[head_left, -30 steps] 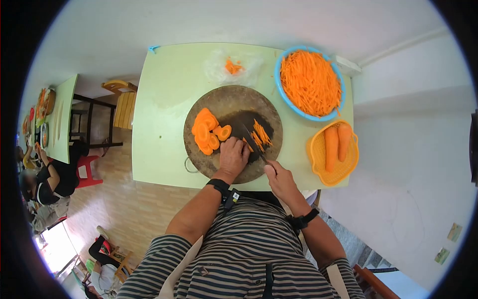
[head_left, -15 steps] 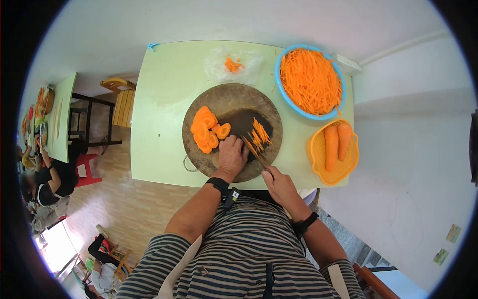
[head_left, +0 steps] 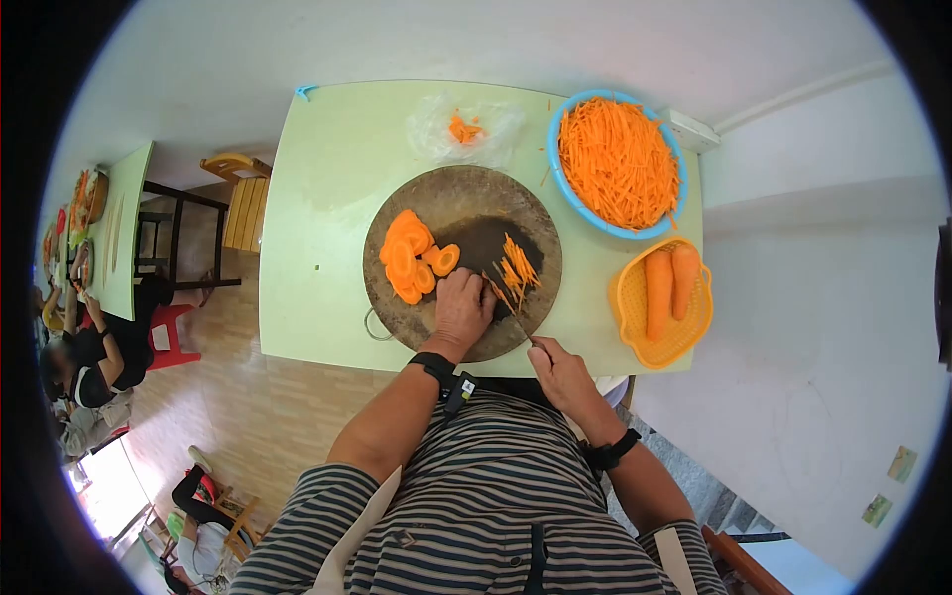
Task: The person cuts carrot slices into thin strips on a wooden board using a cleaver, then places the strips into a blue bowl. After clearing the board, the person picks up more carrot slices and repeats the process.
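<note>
On the round cutting board, my left hand presses down with its fingers bent together; what lies under the fingertips is mostly hidden, with a bit of orange at their right side. My right hand is closed round the handle of a knife, whose blade lies against the left fingertips. Left of the blade and my left hand sits a pile of carrot slices, with a few loose slices beside it. Cut carrot strips lie to the right of the blade.
A blue basin full of shredded carrot stands at the table's back right. Below it, a yellow basket holds two whole carrots. A plastic bag with carrot bits lies behind the board. People sit by another table at far left.
My right hand has shifted slightly right and down with the knife, and the blade's angle has changed a little. My left hand stays nearly in place.
</note>
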Motion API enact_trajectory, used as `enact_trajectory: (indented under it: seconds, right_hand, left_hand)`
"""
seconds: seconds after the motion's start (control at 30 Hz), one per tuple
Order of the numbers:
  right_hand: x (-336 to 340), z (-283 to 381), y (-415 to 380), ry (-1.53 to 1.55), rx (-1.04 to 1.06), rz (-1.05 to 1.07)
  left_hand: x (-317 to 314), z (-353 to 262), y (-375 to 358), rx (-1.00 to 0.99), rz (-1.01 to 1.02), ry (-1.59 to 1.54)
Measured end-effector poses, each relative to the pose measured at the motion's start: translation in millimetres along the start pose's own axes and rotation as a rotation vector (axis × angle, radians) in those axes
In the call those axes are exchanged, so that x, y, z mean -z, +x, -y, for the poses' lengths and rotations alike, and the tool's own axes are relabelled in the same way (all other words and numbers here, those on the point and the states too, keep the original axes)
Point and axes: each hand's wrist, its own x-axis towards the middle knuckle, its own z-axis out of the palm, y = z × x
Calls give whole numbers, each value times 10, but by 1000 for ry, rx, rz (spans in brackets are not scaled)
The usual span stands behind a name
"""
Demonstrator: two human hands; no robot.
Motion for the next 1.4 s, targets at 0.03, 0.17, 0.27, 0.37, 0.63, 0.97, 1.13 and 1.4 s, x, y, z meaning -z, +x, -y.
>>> enact_trajectory:
  seconds: [0.03, 0.17, 0.27, 0.37, 0.63, 0.97, 1.13, 1.4]
  right_hand:
    - [-7, 27, -5, -21, 0, -7]
    - [-54, 71, 102, -79, 3, -15]
    - [-131, 8, 269, -38, 108, -84]
    - [-103, 19, 323, 180, 11, -57]
    - [-40, -48, 42, 29, 39, -38]
    - [-81, 21, 32, 18, 46, -34]
    - [-56, 40, -22, -25, 15, -24]
    - [-143, 37, 245, -88, 59, -58]
  left_hand:
    - [-2, 3, -1, -1, 9, 4]
    - [17, -4, 12, -20, 7, 13]
    - [21, -15, 10, -12, 26, 33]
    - [-21, -12, 9, 3, 18, 23]
    - [-15, 15, -12, 7, 7, 13]
    - [0, 25, -16, 23, 68, 39]
    - [10, 1, -3, 22, 70, 19]
    - [-33, -2, -8, 4, 26, 54]
